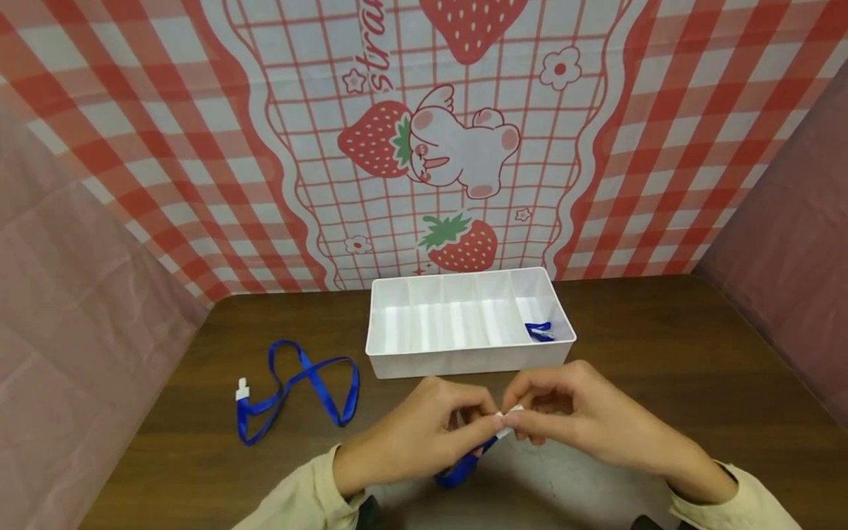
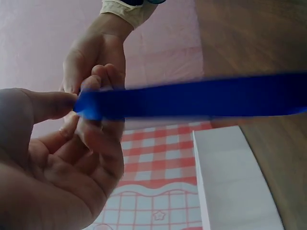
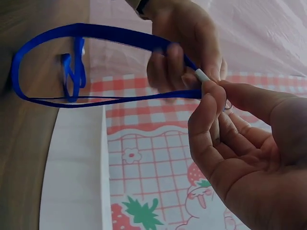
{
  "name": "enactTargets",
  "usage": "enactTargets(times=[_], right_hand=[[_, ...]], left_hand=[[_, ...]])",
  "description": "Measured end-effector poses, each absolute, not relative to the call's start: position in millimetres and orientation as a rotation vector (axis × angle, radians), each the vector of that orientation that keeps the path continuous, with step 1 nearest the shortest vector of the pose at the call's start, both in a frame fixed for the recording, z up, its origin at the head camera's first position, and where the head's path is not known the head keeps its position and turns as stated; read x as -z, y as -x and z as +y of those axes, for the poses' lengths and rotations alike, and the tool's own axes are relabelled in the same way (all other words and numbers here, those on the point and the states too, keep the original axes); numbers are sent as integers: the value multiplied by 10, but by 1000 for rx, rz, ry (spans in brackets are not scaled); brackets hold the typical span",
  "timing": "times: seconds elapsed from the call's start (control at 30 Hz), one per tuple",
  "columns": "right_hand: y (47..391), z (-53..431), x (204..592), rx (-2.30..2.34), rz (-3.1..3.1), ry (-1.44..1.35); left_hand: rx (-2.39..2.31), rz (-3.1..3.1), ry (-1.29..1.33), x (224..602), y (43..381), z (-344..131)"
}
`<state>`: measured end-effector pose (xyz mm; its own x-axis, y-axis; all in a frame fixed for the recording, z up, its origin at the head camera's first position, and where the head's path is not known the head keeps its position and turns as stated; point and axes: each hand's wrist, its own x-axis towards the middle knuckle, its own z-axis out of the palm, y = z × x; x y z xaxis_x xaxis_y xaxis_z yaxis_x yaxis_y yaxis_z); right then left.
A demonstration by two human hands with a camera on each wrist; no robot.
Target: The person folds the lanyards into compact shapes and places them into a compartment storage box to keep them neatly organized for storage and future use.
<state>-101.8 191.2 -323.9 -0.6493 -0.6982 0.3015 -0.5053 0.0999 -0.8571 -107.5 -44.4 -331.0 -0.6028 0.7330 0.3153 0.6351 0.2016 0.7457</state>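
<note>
In the head view, my left hand (image 1: pixel 430 427) and right hand (image 1: pixel 589 416) meet in front of the tray, above the table. Between their fingertips is the white clip (image 1: pixel 505 431) of a blue lanyard (image 1: pixel 456 472). My left finger and thumb pinch the strap end by the clip, where the blue band (image 2: pixel 201 98) runs off in the left wrist view. My right thumb and index finger pinch the clip, mostly hidden by fingers; a small metal ring (image 3: pixel 228 105) shows beside them. The rest of the strap hangs in a loop (image 3: pixel 96 31).
A white divided tray (image 1: pixel 440 364) stands at the back of the table (image 1: pixel 662 353). A folded blue lanyard (image 1: pixel 539 333) lies in its right-hand compartment. Another blue lanyard (image 1: pixel 321 386) with a white clip (image 1: pixel 242 390) lies loosely looped on the left. A strawberry-print cloth (image 1: pixel 450 184) hangs behind.
</note>
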Motion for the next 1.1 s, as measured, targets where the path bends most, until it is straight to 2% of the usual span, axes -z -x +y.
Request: enactTargets(times=[0.33,0.83,1.1], right_hand=[[923,1954,3136,1601,2316,1251],[875,2034,3031,1620,2428,1116],[861,1984,3007,1594,2437,1027]], left_hand=[[-1352,2184,-1508,3390,1078,-367],[-1435,2407,-1448,3438,990,-357],[-1296,2576,-1502,3400,921,-435]])
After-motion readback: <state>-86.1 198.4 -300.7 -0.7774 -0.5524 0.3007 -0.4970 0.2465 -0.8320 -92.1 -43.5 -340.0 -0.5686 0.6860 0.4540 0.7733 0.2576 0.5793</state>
